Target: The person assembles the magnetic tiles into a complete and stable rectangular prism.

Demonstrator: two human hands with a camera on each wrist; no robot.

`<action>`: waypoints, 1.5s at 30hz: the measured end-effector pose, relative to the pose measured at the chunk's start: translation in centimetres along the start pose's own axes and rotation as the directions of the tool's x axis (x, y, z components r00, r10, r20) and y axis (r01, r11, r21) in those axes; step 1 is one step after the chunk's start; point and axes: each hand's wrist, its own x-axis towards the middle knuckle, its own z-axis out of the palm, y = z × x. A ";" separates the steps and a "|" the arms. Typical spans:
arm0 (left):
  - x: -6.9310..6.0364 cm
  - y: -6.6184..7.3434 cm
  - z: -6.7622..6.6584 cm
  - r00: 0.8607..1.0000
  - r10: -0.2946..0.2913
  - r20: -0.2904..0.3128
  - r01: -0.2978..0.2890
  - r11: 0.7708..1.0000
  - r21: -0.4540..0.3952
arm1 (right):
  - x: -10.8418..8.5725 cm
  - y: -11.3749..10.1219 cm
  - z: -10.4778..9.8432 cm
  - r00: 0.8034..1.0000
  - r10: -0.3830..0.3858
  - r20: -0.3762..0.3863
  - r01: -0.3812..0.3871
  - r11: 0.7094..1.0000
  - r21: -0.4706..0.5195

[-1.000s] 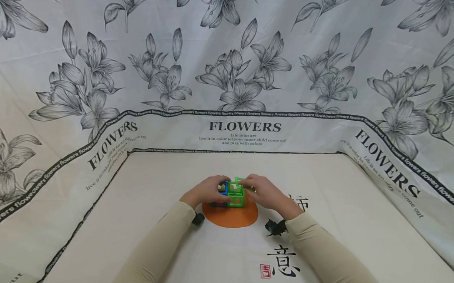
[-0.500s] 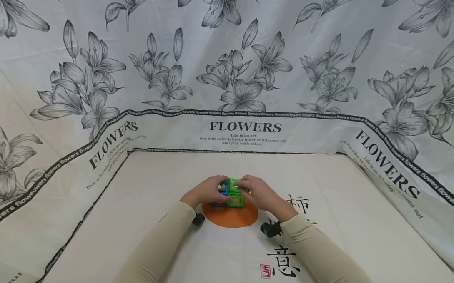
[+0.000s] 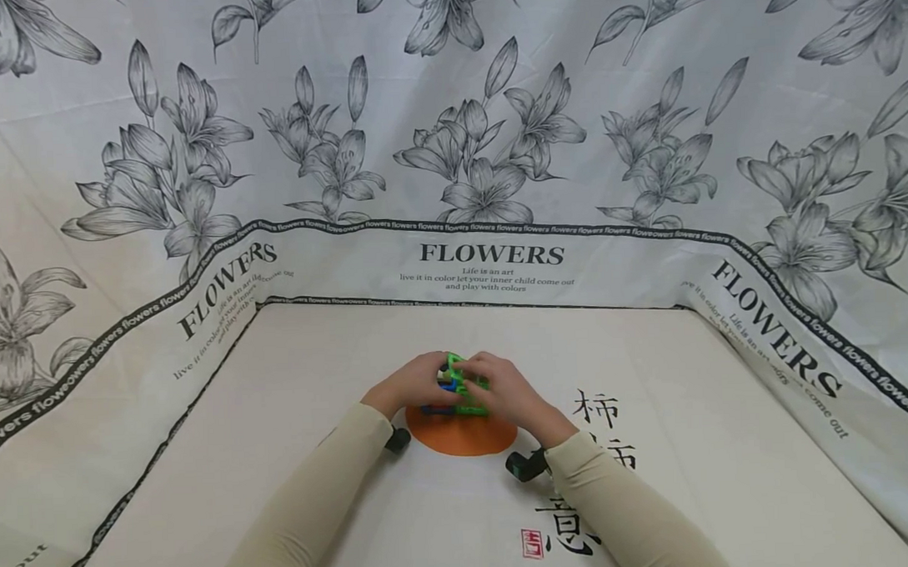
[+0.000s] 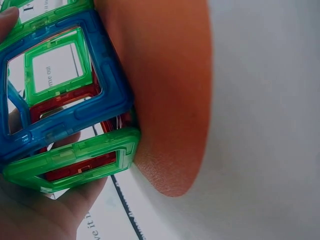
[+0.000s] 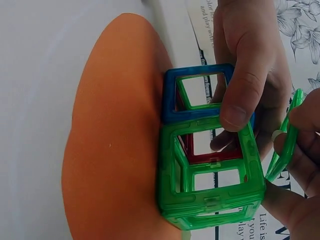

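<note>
A small block of magnetic tiles, green square frames [image 5: 212, 201] beside blue ones [image 5: 171, 92] with red ones inside, stands on a printed orange shape [image 3: 463, 437]. My left hand [image 3: 412, 385] grips the blue side of it, its thumb [image 5: 242, 100] lying over the tiles in the right wrist view. A loose-looking green tile [image 5: 289, 145] is pinched between the fingers and thumb of my right hand [image 3: 506, 390], held tilted at the block's top edge. Whether that tile touches the block is hard to tell. From the head view, both hands cover much of the block.
Black printed characters [image 3: 597, 409] and a red seal [image 3: 532, 543] mark the pale cloth to the right. Dark wrist-camera housings [image 3: 525, 466] hang under both wrists. A flower-printed curtain [image 3: 490, 253] rises around the back and sides.
My right hand has moved left across the top of the block, carrying the green tile with it. My left hand keeps its place on the block.
</note>
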 end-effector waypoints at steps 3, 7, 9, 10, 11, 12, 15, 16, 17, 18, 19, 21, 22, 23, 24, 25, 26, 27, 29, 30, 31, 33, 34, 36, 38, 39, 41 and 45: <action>0.0 0.1 0.0 1.000 -0.001 -0.005 0.001 1.000 0.005 | 0.0 0.1 0.1 1.000 0.015 0.013 -0.015 1.000 -0.006; -0.1 0.2 0.0 1.000 -0.005 -0.005 0.005 1.000 0.007 | -0.1 0.1 -0.1 1.000 0.019 0.018 -0.019 1.000 -0.010; -0.1 0.2 0.0 1.000 -0.005 -0.005 0.005 1.000 0.007 | -0.2 0.1 -0.1 1.000 0.016 0.021 -0.016 1.000 -0.017; -0.1 0.2 0.0 1.000 -0.003 -0.004 0.003 1.000 0.009 | -0.2 0.1 -0.1 1.000 0.013 0.022 -0.013 1.000 -0.022; -0.1 0.2 0.0 1.000 0.001 -0.005 0.000 1.000 0.011 | -0.3 0.1 -0.1 1.000 0.007 0.023 -0.006 1.000 -0.025; -0.1 0.2 0.0 1.000 0.003 -0.005 -0.003 1.000 0.014 | -0.3 0.1 -0.1 1.000 0.002 0.025 -0.001 1.000 -0.030; -0.1 0.1 0.0 1.000 0.014 -0.006 -0.013 1.000 0.019 | -0.4 0.0 -0.2 0.999 -0.019 0.029 0.020 0.998 -0.053; -0.1 0.1 0.0 1.000 0.016 -0.007 -0.016 1.000 0.022 | -0.4 0.0 -0.2 0.999 -0.026 0.030 0.028 0.998 -0.062; -0.1 0.1 0.0 1.000 0.016 -0.008 -0.016 1.000 0.024 | -0.5 -0.1 -0.2 0.999 -0.034 0.031 0.036 0.997 -0.071; -0.1 0.1 0.0 1.000 0.015 -0.008 -0.015 1.000 0.027 | -0.6 -0.1 -0.2 0.999 -0.040 0.034 0.043 0.995 -0.086; -0.1 0.0 0.0 1.000 0.014 -0.009 -0.013 0.999 0.030 | -0.6 -0.1 -0.2 0.998 -0.049 0.034 0.052 0.993 -0.101; -0.1 0.0 0.0 1.000 0.011 -0.009 -0.011 0.999 0.036 | -0.7 -0.1 -0.2 0.997 -0.060 0.041 0.065 0.989 -0.131; -0.1 0.0 0.0 1.000 0.008 -0.009 -0.008 0.999 0.038 | -0.8 0.0 -0.2 0.997 -0.066 0.047 0.072 0.986 -0.152; -0.1 0.1 0.0 1.000 0.006 -0.008 -0.006 0.999 0.040 | -0.8 0.0 -0.2 0.996 -0.067 0.052 0.074 0.983 -0.167; 0.0 0.1 0.0 1.000 0.004 -0.007 -0.004 0.999 0.039 | -0.9 0.1 -0.2 0.996 -0.071 0.056 0.080 0.979 -0.185; -0.1 0.1 0.0 1.000 0.002 -0.007 -0.002 0.999 0.038 | -0.9 0.2 -0.1 0.996 -0.072 0.060 0.083 0.976 -0.202; -0.1 0.1 0.0 1.000 0.001 -0.008 -0.001 0.999 0.038 | -1.0 0.3 -0.1 0.995 -0.072 0.066 0.084 0.972 -0.219; -0.1 0.1 0.0 1.000 -0.001 -0.008 0.001 0.999 0.039 | -1.0 0.4 0.0 0.995 -0.073 0.068 0.087 0.968 -0.234; -0.1 0.1 0.1 1.000 -0.002 -0.009 0.002 0.999 0.043 | -1.0 0.5 0.1 0.995 -0.071 0.074 0.088 0.961 -0.261; -0.1 0.1 0.1 1.000 -0.002 -0.010 0.002 0.999 0.043 | -1.1 0.6 0.1 0.994 -0.074 0.078 0.093 0.956 -0.277; -0.1 0.1 0.1 1.000 -0.002 -0.010 0.003 0.999 0.045 | -1.1 0.6 0.2 0.994 -0.075 0.083 0.096 0.952 -0.292; -0.1 0.1 0.1 1.000 0.000 -0.011 0.001 0.999 0.045 | -1.1 0.7 0.2 0.993 -0.078 0.088 0.102 0.945 -0.310; -0.1 0.1 0.1 1.000 0.000 -0.012 0.000 0.999 0.046 | -1.1 0.7 0.2 0.993 -0.080 0.089 0.105 0.943 -0.316; -0.1 0.2 0.1 1.000 0.002 -0.014 -0.002 0.999 0.041 | -1.1 0.7 0.3 0.993 -0.082 0.088 0.106 0.942 -0.318; -0.1 0.2 0.1 1.000 0.003 -0.015 -0.002 0.999 0.034 | -1.0 0.7 0.3 0.993 -0.080 0.085 0.103 0.944 -0.315; -0.1 0.2 0.0 1.000 0.002 -0.016 -0.001 0.999 0.032 | -1.0 0.7 0.3 0.994 -0.077 0.083 0.099 0.945 -0.312; -0.1 0.3 0.1 1.000 0.000 -0.016 0.000 1.000 0.026 | -1.0 0.7 0.4 0.994 -0.074 0.082 0.096 0.946 -0.309; -0.1 0.2 0.1 1.000 0.004 -0.013 -0.004 1.000 0.020 | -1.0 0.7 0.4 0.993 -0.090 0.072 0.108 0.947 -0.304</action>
